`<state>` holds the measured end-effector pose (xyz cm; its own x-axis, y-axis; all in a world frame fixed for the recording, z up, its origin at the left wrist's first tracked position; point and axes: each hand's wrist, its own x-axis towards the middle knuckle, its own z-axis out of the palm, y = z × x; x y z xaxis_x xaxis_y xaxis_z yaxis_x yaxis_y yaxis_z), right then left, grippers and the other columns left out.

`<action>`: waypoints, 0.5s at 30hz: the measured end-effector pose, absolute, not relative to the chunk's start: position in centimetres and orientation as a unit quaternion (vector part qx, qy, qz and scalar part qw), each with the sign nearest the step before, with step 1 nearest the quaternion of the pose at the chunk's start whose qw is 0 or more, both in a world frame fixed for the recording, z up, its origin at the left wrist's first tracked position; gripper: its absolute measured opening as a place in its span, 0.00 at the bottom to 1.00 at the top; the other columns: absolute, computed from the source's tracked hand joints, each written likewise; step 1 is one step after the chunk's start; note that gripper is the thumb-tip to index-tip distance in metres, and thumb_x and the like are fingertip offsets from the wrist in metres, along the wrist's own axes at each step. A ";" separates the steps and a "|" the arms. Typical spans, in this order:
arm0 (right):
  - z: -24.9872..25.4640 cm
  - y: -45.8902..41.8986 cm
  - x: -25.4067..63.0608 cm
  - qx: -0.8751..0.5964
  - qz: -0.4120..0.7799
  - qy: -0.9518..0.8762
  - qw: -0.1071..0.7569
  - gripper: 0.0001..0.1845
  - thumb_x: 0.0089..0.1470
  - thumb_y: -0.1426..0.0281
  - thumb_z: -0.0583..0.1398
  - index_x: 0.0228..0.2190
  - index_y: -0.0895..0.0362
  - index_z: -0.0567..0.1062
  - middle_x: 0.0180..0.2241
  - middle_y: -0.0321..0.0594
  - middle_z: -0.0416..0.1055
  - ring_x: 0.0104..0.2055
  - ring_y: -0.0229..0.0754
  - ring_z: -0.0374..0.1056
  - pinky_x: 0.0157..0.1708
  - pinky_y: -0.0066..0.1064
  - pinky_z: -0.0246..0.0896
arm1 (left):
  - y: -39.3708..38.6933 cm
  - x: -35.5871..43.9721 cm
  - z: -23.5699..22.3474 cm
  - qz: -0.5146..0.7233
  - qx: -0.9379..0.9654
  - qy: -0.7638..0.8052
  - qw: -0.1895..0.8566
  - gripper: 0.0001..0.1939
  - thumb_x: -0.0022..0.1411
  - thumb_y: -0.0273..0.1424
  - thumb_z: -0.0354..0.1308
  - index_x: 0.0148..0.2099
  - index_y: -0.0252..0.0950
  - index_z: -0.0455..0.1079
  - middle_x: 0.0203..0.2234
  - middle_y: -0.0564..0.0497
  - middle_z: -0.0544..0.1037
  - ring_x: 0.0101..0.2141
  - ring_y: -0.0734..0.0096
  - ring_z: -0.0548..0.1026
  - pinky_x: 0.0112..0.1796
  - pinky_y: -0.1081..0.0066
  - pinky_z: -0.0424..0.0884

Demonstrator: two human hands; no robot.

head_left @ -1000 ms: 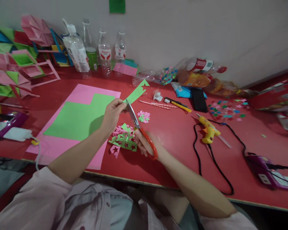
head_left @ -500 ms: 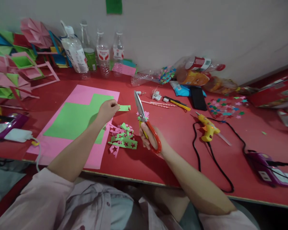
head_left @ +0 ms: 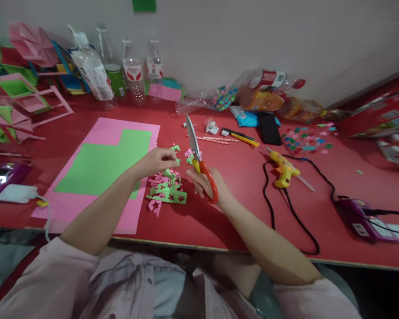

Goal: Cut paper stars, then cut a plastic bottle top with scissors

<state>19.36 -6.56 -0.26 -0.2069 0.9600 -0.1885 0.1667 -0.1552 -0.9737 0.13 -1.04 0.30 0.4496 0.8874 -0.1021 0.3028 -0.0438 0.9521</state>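
Note:
My left hand (head_left: 158, 161) is pinched on a green paper strip (head_left: 175, 149), partly hidden by the fingers, just above the scrap pile. In my right hand (head_left: 202, 182) are scissors (head_left: 193, 138) with red and yellow handles, their blades together and pointing away from me. Between and below the hands lie green and pink paper scraps (head_left: 168, 195) with star-shaped holes. Small pink and green paper stars (head_left: 189, 154) sit behind the scissors. Left of the pile, a green sheet (head_left: 96, 170) rests on a larger pink sheet (head_left: 129, 221).
A yellow glue gun (head_left: 285, 170) with a black cord lies to the right. Behind are a yellow cutter (head_left: 246, 138), a black phone (head_left: 269, 128) and loose stars (head_left: 307, 139). Plastic bottles (head_left: 133, 73) line the wall; folded paper models (head_left: 23, 97) stand at left.
My left hand has moved from over the green sheet toward me and right, above the scraps, with the strip turned. The scissors stay in my right hand. The view has shifted slightly.

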 end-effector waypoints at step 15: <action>0.0 -6.8 19.0 -0.543 0.534 -0.546 0.350 0.08 0.47 0.67 0.60 0.22 0.53 0.65 0.10 0.23 0.56 0.10 0.30 0.52 0.13 0.24 0.50 | -2.2 1.6 -1.1 0.193 0.736 0.376 0.529 0.04 0.50 0.30 0.56 0.26 0.36 0.68 0.17 0.58 0.65 0.19 0.80 0.60 0.22 0.75 0.55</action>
